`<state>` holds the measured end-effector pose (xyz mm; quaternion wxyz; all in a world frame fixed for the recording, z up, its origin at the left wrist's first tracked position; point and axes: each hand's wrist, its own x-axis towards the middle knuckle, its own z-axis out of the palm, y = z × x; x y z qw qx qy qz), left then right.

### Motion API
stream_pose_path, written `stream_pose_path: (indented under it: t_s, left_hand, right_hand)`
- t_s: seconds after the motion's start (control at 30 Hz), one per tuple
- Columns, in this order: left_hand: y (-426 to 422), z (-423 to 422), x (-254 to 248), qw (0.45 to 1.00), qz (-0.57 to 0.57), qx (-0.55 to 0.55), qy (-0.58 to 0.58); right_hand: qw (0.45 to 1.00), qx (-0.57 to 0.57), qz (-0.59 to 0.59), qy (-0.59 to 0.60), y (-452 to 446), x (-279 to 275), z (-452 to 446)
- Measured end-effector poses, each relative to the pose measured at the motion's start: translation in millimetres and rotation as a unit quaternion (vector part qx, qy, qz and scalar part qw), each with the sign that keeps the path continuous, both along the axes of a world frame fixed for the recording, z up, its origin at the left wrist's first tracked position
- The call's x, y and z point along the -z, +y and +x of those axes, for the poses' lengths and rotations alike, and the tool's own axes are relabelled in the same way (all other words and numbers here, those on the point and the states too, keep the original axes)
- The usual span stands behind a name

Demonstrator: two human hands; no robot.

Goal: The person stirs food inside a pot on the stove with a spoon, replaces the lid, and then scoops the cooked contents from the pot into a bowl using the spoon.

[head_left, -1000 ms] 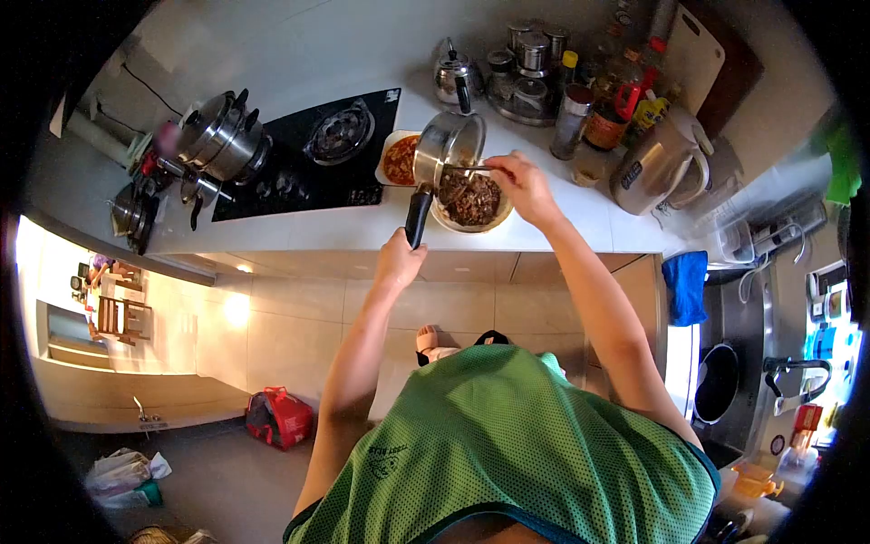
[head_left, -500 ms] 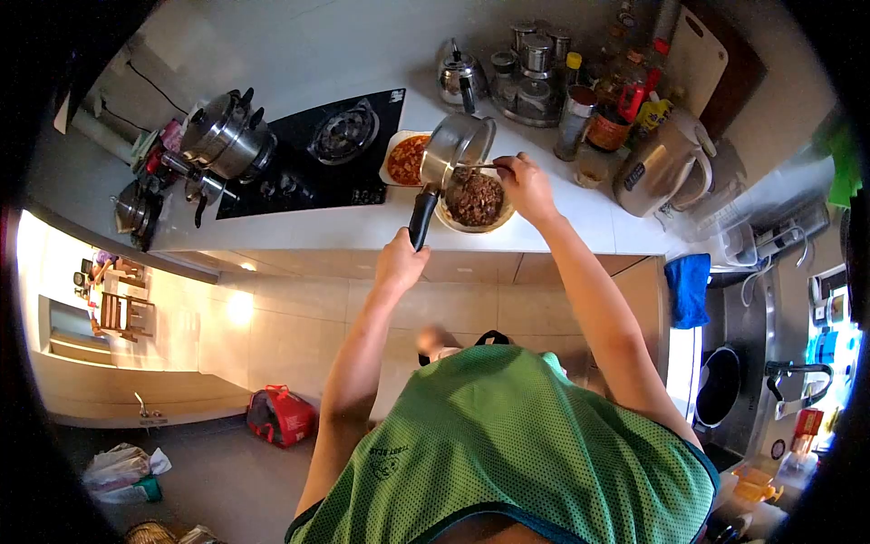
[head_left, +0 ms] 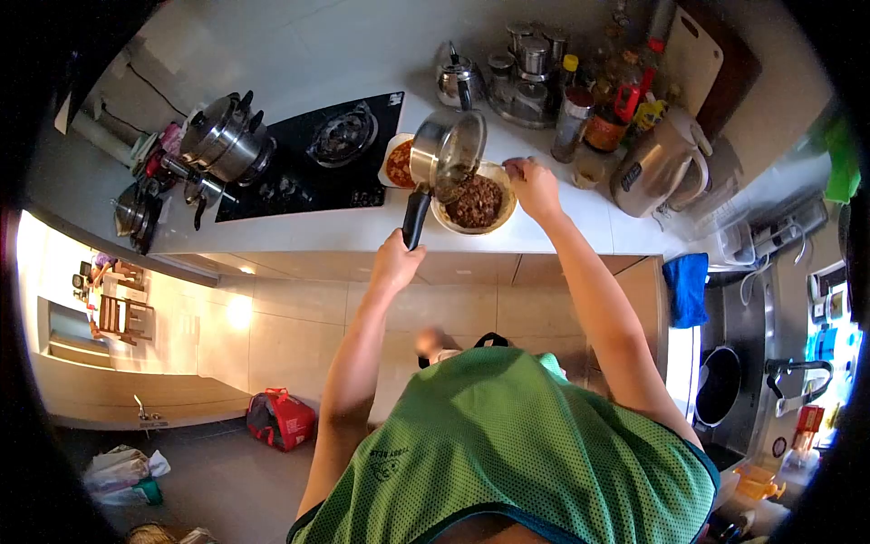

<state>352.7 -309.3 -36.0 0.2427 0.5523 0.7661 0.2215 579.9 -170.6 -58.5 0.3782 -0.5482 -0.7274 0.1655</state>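
My left hand (head_left: 396, 260) is wrapped round the black handle of a steel saucepan (head_left: 433, 156). The pan is tipped on its side, its mouth facing right over a bowl (head_left: 501, 220) with a pale rim. Dark brown, chunky food (head_left: 474, 201) fills this bowl, and some brown residue shows inside the pan's lower lip. Beside the bowl's right edge, my right hand (head_left: 536, 189) is closed in a pinch on a thin reddish-brown utensil (head_left: 515, 166); its exact kind is unclear. Partly behind the pan sits a white dish of red, saucy food (head_left: 399, 165).
To the left is a black cooktop (head_left: 304, 172) with a steel pot (head_left: 222, 136). A kettle (head_left: 460, 80), a jar rack (head_left: 524, 95), sauce bottles (head_left: 609, 118) and a steel jug (head_left: 660, 168) stand along the back. The sink (head_left: 748, 317) lies to the right.
The saucepan has shifted slightly left and tipped further toward the bowl. My right hand has drawn the utensil back out of the pan, a little to the right.
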Motion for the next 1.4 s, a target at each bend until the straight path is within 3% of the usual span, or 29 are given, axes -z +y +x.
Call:
stream_pose_path:
  t_s: [0.1,0.17,0.33,0.43,0.63,0.77,0.83,0.87,0.93,0.97,1.03,1.07,1.13,1.37,1.4]
  left_hand:
    - [-2,-1,-2,0.999,0.014,0.003,-0.031]
    - [0,-2,-2,0.999,0.014,0.006,-0.045]
    - [1,0,-11,0.963,-0.069,-0.031,-0.26]
    - [-2,8,-19,0.939,-0.081,-0.035,-0.331]
    - [-2,10,-9,0.94,-0.058,-0.055,-0.332]
    - [-3,11,-11,0.941,-0.069,-0.058,-0.327]
    - [-3,11,-12,0.935,-0.073,-0.057,-0.342]
    - [-2,12,-14,0.936,-0.073,-0.056,-0.341]
    - [-5,14,-18,0.925,-0.073,-0.056,-0.369]
    - [-4,13,-18,0.925,-0.073,-0.056,-0.368]
    - [-3,11,-16,0.923,-0.077,-0.055,-0.373]
    - [-2,10,-17,0.923,-0.077,-0.054,-0.372]
    - [-3,8,-17,0.915,-0.078,-0.053,-0.393]
    - [-3,4,-20,0.918,-0.089,-0.037,-0.386]
    - [-2,4,-20,0.918,-0.092,-0.037,-0.385]
  right_hand:
    - [0.999,-0.036,0.017,0.025,-11,-15,4]
    - [0.996,0.0,0.062,0.066,-6,-22,0]
    - [0.985,0.063,0.132,0.092,-2,-30,-17]
    - [0.985,0.052,0.157,0.047,-8,-35,-26]
    - [0.972,0.045,0.205,-0.103,-20,-16,-24]
    - [0.986,-0.01,0.145,-0.083,-31,-14,-25]
    - [0.986,0.049,0.148,0.058,-23,-22,-25]
    - [0.986,0.051,0.148,0.059,-15,-24,-26]
    - [0.97,0.085,-0.032,0.225,2,-24,-27]
    - [0.97,0.085,-0.032,0.225,10,-21,-29]
    - [0.856,0.037,-0.193,0.477,17,-19,-35]
    - [0.856,0.037,-0.192,0.478,19,-18,-36]
    - [0.783,0.011,-0.266,0.563,13,-35,-38]
    - [0.849,-0.082,-0.26,0.452,24,-53,-36]
    - [0.895,-0.093,-0.211,0.383,23,-52,-37]
